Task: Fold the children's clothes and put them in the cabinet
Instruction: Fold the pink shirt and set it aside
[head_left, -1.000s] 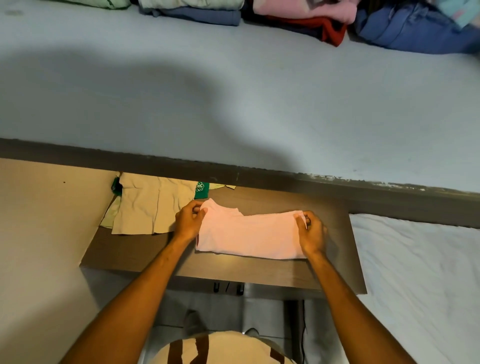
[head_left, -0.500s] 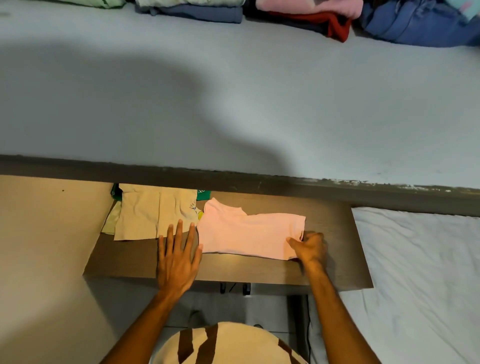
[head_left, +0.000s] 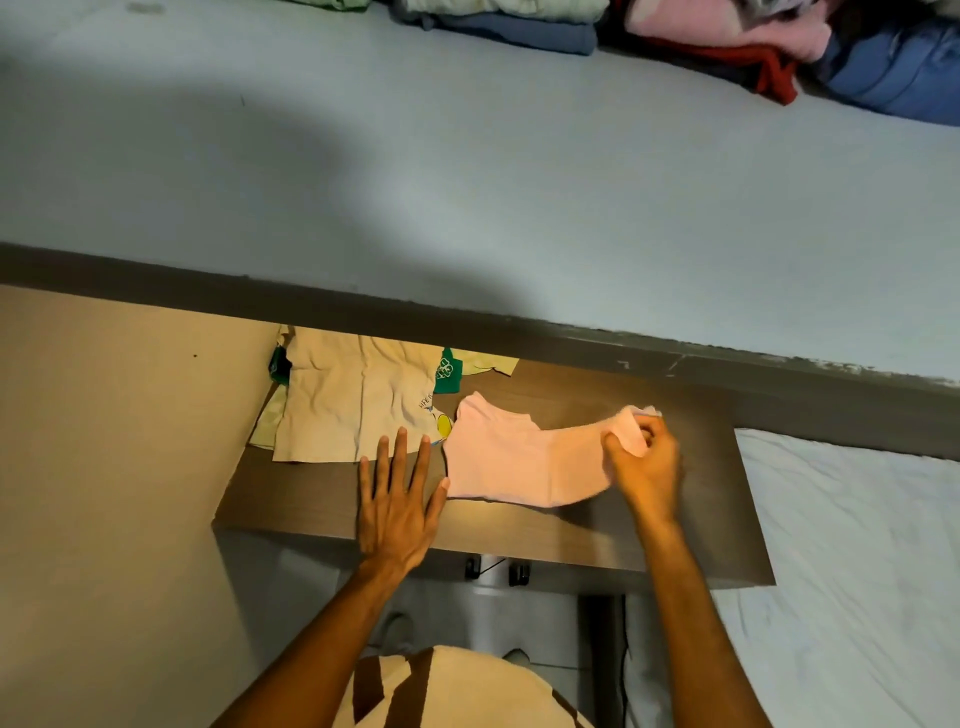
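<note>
Right hand (head_left: 644, 462) bunching soft pink shirt (head_left: 519, 462) on woodgrain shelf (head_left: 545, 535)

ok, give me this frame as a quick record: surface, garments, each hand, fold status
surface: brown shelf board, under a grey ledge
garment in work: pink shirt, lying on the board, right end lifted
other garments: beige shirt on a green one, left of the pink; folded stacks at the far top
left hand: open, flat on the board, thumb at the pink shirt's left edge
right hand: pinching the pink shirt's right end, raised
fold status: in progress, not yet finished
</note>
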